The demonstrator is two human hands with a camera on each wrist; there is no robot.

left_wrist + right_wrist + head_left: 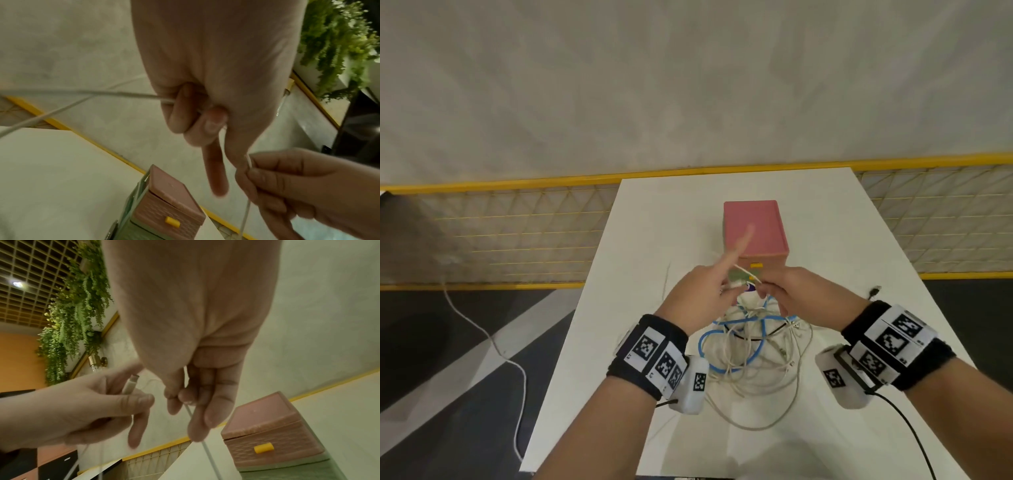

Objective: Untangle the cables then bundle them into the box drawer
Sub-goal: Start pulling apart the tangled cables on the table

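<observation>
A tangle of white, blue and black cables (751,346) lies on the white table (859,240) in front of a pink box drawer (755,228) with a yellow handle (756,265). My left hand (702,294) is raised over the tangle and pinches a white cable near its plug (131,384), its index finger pointing out. My right hand (787,289) pinches the same white cable (190,412) a little to the right. Both hands are held just in front of the box. The drawer (273,449) looks closed.
A black plug (875,291) lies on the table at the right. A white cord (493,342) trails over the floor at the left. A yellow mesh fence (500,236) runs behind the table. Hanging green plants (72,318) show on the wall.
</observation>
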